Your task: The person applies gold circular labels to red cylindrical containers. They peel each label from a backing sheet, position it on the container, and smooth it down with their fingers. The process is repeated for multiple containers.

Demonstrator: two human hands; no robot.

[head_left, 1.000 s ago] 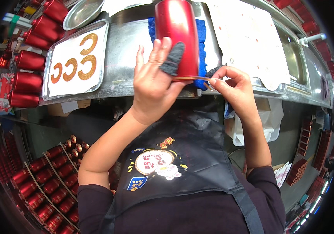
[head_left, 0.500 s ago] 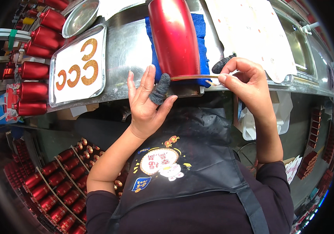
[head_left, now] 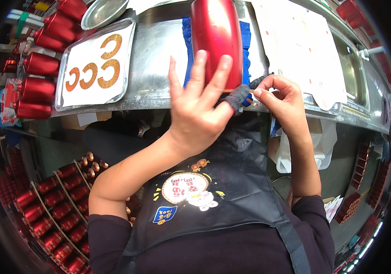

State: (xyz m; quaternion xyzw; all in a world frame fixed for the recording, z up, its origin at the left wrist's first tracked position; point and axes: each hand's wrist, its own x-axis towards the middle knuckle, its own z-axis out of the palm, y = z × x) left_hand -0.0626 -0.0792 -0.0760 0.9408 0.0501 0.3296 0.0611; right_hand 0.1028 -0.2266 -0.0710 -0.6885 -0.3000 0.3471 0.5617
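Observation:
A shiny red metal-looking bottle (head_left: 216,39) lies on a blue cloth (head_left: 246,50), its near end toward me. Across that end runs a thin gold strip (head_left: 235,90). My right hand (head_left: 283,100) pinches the strip's right end between thumb and forefinger; a dark grey finger cover (head_left: 260,81) shows beside it. My left hand (head_left: 200,107) is spread over the bottle's near left side, fingers apart. Its grey-covered finger lies against the strip near my right fingertips. My left thumb is hidden. A small brownish piece below the strip is too small to name.
Left on the metal worktop (head_left: 156,64) is a tray (head_left: 129,68) with several gold C-shaped pieces on white; behind it stands a metal bowl (head_left: 104,13). Red bottles (head_left: 38,89) line the far left. White printed sheets (head_left: 298,50) cover the right. Racked red bottles (head_left: 51,212) stand lower left.
My left hand has moved right along the strip, over the bottle's near end, its covered finger now close to my right hand. My right hand keeps its pinch. The view has shifted slightly.

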